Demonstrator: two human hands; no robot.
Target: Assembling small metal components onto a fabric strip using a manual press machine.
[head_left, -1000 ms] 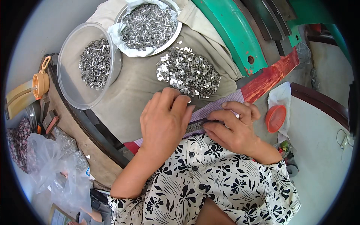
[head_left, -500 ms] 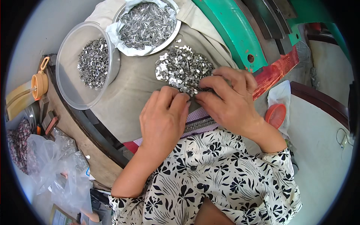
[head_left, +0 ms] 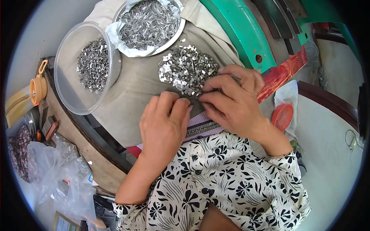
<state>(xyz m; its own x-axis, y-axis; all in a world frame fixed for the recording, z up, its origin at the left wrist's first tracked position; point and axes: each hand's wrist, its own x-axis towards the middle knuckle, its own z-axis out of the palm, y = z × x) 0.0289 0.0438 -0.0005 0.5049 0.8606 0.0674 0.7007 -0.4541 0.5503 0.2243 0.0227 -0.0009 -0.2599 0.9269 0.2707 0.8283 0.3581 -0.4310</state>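
Observation:
My left hand (head_left: 163, 123) lies palm down on a long purple strip (head_left: 202, 127) set with rows of small metal pieces, fingers together. My right hand (head_left: 235, 102) reaches to the near edge of a loose pile of small flat silver metal pieces (head_left: 185, 67) on the grey cloth (head_left: 131, 88), its fingertips pinched among the pieces. Whether a piece is held between the fingers is hidden.
A clear plastic tub (head_left: 83, 69) with small metal parts stands at the left. A round tray of thin metal pins (head_left: 148, 23) sits at the back. A green machine part (head_left: 239, 30), a red bar (head_left: 283, 73), an orange lid (head_left: 282, 116) and plastic bags (head_left: 58, 169) lie around.
My right hand moved from the strip up to the pile of silver pieces and now picks at its near edge. My left hand stayed on the strip.

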